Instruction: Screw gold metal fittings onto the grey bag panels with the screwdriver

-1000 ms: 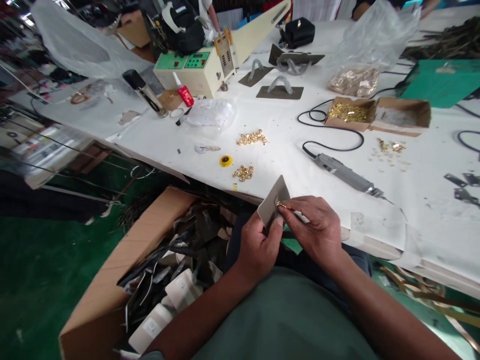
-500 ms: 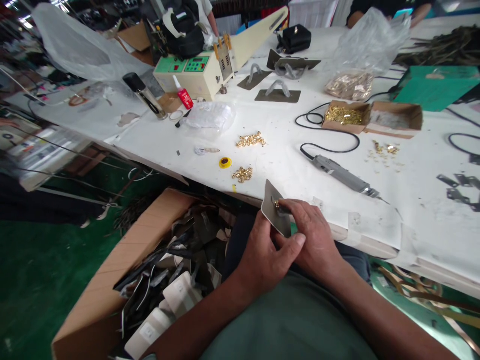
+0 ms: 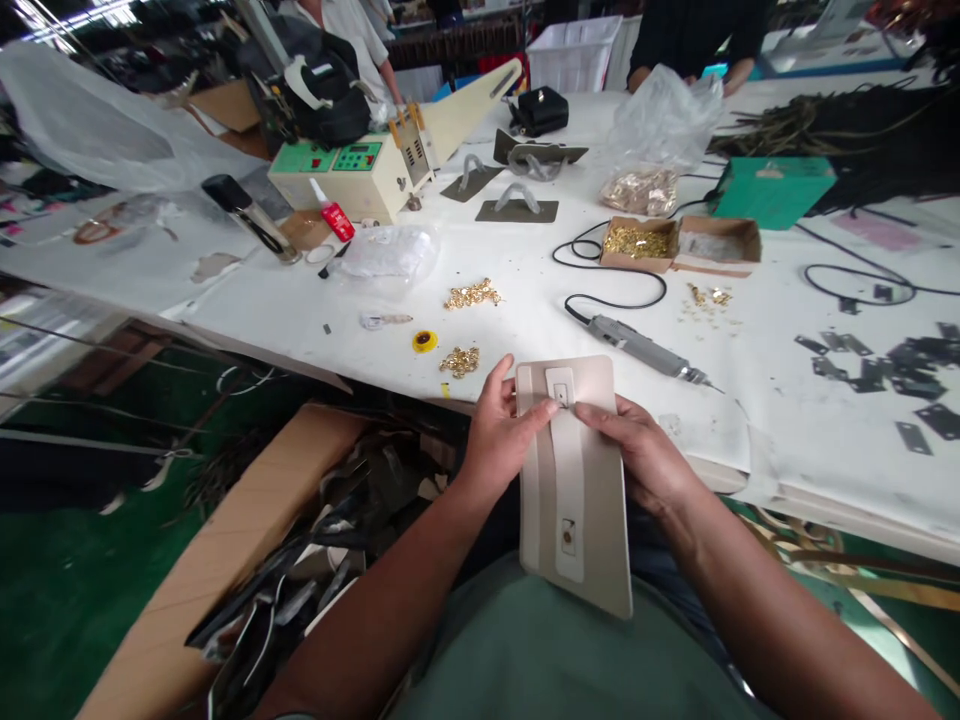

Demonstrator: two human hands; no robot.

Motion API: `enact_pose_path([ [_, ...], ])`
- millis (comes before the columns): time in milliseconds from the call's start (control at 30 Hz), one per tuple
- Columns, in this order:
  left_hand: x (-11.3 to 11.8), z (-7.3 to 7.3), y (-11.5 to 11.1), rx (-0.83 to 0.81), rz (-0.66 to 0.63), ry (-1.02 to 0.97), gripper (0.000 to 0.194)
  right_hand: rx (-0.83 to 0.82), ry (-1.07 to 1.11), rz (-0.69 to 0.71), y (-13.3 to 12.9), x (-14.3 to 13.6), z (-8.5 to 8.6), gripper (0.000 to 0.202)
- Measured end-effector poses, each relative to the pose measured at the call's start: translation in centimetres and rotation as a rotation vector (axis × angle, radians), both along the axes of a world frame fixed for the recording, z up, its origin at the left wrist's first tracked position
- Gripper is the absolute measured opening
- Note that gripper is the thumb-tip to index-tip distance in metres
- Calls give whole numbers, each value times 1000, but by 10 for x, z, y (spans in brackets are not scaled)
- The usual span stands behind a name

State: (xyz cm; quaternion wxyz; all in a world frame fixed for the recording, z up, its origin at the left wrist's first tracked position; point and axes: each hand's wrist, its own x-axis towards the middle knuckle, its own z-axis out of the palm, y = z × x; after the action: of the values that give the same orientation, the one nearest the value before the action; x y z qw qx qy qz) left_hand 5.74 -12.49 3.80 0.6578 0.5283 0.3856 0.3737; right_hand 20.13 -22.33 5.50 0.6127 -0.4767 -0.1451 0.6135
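A beige bag panel (image 3: 536, 480) is held up in front of my body, its pale back facing me. Down its middle runs a lighter strip with a small cut-out near each end. My left hand (image 3: 501, 430) grips the upper left edge, the thumb pressed beside the upper cut-out. On the other edge my right hand (image 3: 649, 455) closes round the panel, its thumb near the same cut-out; the other fingers are partly hidden behind. Beyond the panel lie a pile of gold fittings (image 3: 459, 362), a yellow round piece (image 3: 424, 342) and a grey electric screwdriver (image 3: 645, 348).
Further back stand a cream machine (image 3: 375, 180), panels with wrapped handles (image 3: 517, 207) and cardboard boxes (image 3: 637, 243) of small parts. Dark metal plates (image 3: 911, 360) lie at right. A big carton (image 3: 247, 540) of panels stands at lower left. A person (image 3: 697, 45) is across the table.
The panel has turned from edge-on, with its dark handle side partly showing, to its pale back facing me. My right hand has moved from the handle to the panel's right edge.
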Motion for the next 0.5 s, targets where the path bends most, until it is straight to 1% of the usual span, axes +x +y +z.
enact_pose_path([
  [33, 3, -1, 2, -98, -31, -46, 91, -7, 19, 1, 0, 2, -3, 42],
  [67, 6, -1, 3, -166, -65, -77, 91, -18, 32, 10, -1, 4, -5, 43],
  [133, 8, -1, 5, -218, -131, -103, 77, -45, 39, 33, -1, 8, -10, 43],
  [200, 9, -1, 9, -202, -172, -89, 62, -57, 17, 52, 0, 15, -15, 43],
  [267, 11, -1, 14, -155, -182, -26, 55, -49, -44, 55, 2, 22, -20, 42],
  [333, 14, -2, 19, -79, -181, 67, 56, -45, -156, 66, 5, 32, -22, 39],
  [400, 18, -3, 25, -2, -191, 156, 59, -65, -300, 96, 8, 42, -21, 38],
  [500, 28, -5, 33, 39, -230, 230, 58, -129, -483, 156, 17, 55, -15, 41],
])
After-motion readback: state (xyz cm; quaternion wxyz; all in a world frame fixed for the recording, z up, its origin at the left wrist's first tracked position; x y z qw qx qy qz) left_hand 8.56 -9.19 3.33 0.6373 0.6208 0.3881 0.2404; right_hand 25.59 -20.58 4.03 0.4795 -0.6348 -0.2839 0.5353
